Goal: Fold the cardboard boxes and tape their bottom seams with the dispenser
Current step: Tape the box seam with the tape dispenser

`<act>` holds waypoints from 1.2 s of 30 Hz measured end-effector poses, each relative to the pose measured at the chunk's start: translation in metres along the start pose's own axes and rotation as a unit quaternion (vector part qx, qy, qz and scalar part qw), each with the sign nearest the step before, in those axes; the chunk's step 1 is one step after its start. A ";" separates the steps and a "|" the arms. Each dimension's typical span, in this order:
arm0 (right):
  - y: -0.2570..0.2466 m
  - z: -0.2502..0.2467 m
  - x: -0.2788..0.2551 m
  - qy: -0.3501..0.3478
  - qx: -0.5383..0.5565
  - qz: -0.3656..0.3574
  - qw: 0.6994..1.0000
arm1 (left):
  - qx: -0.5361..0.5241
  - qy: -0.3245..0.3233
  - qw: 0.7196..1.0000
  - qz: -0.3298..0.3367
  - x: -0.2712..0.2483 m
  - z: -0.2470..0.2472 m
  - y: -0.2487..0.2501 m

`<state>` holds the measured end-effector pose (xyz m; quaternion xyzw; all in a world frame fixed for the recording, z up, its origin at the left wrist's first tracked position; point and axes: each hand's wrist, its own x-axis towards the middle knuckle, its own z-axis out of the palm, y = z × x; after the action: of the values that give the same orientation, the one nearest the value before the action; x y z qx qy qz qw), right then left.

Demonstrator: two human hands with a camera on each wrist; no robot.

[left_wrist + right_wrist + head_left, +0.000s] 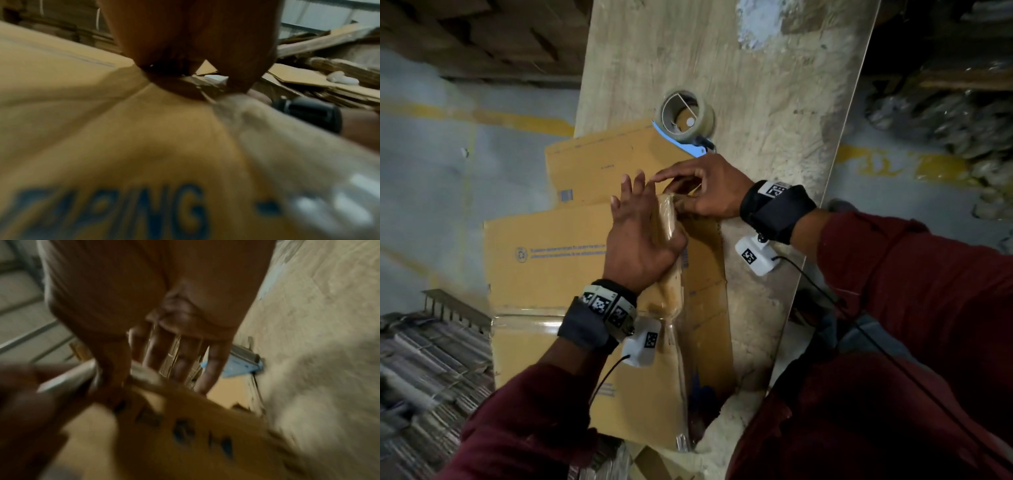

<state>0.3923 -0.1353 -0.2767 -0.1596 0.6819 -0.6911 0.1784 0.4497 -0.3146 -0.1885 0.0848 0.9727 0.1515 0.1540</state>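
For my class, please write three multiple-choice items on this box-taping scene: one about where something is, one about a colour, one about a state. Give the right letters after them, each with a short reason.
1. Where is the tape dispenser?
A. On the table beyond the hands
B. In the left hand
C. On the floor

2. What colour is the dispenser's frame?
A. Red
B. Light blue
C. Black

3. What is the left hand doing?
A. Gripping the dispenser
B. Hanging idle off the table
C. Pressing flat, fingers spread, on the cardboard box beside the tape strip

Answers: 1 A, it stands untouched on the table past the right hand. 2 B, the frame under the roll is light blue. 3 C, the head view shows straight, spread fingers on the cardboard.
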 end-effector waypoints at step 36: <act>-0.036 -0.016 0.012 -0.117 -0.488 -0.400 0.767 | -0.110 0.001 0.994 -0.020 -0.055 -0.004 -0.009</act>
<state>0.3736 -0.1265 -0.2413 -0.5633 0.7756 -0.2495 -0.1377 0.4991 -0.3356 -0.1730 0.0475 0.9519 0.2542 0.1645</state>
